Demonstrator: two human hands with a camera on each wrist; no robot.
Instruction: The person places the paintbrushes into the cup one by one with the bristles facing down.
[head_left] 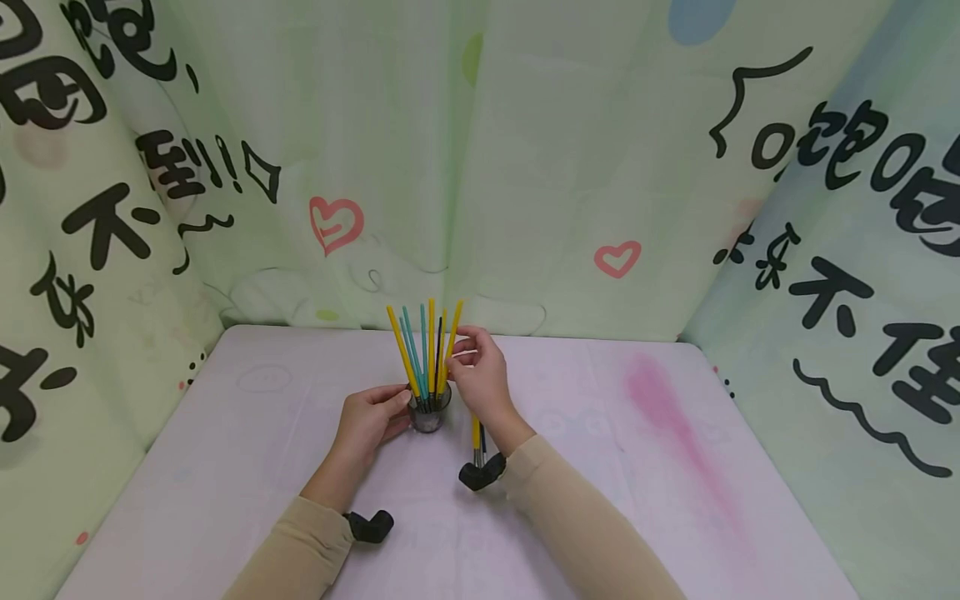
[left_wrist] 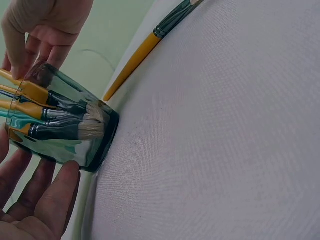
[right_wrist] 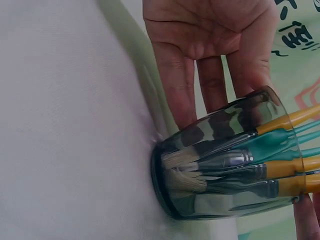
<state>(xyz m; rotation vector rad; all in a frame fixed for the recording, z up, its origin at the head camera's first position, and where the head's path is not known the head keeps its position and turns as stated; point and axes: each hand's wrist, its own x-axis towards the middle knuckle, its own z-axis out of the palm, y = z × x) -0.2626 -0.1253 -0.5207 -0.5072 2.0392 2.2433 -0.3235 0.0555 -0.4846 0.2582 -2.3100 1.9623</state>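
Note:
A clear dark-tinted glass cup (head_left: 428,418) stands upright on the table, holding several paintbrushes (head_left: 432,350) with yellow, teal and dark handles, bristles down. My left hand (head_left: 372,421) holds the cup from its left side, thumb near the rim and fingers round the wall, as the right wrist view (right_wrist: 215,45) shows. On the cup's right, my right hand (head_left: 482,371) pinches a yellow-handled paintbrush (head_left: 454,323) leaning in the cup. In the left wrist view its fingers (left_wrist: 30,50) are at the rim. The bristles (left_wrist: 92,125) show through the glass.
More brushes (head_left: 476,435) lie on the table under my right wrist, partly hidden; one yellow-handled brush (left_wrist: 137,60) shows in the left wrist view. A pale pink cloth (head_left: 585,483) covers the table. Printed curtains (head_left: 525,192) hang behind and at both sides.

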